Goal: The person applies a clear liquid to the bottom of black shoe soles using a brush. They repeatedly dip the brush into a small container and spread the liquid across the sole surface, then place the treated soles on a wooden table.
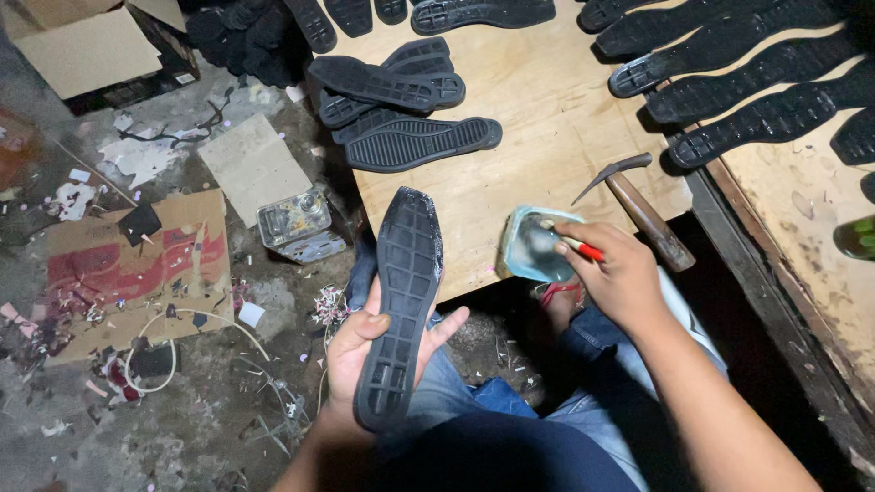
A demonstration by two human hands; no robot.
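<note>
My left hand (360, 351) holds a black rubber shoe sole (401, 292) flat on its palm, tread side up, toe pointing away from me. My right hand (620, 273) grips a small brush with a red handle (583, 248), its tip dipped into a clear glass container (529, 244) at the front edge of the wooden board (547, 128). Both hands are over my lap, above blue jeans.
A hammer (643, 211) lies on the board just right of the container. Several black soles (410, 141) are piled at the board's back and in a row (729, 91) at right. A metal tin (296, 223), cardboard (137, 264) and scraps litter the floor at left.
</note>
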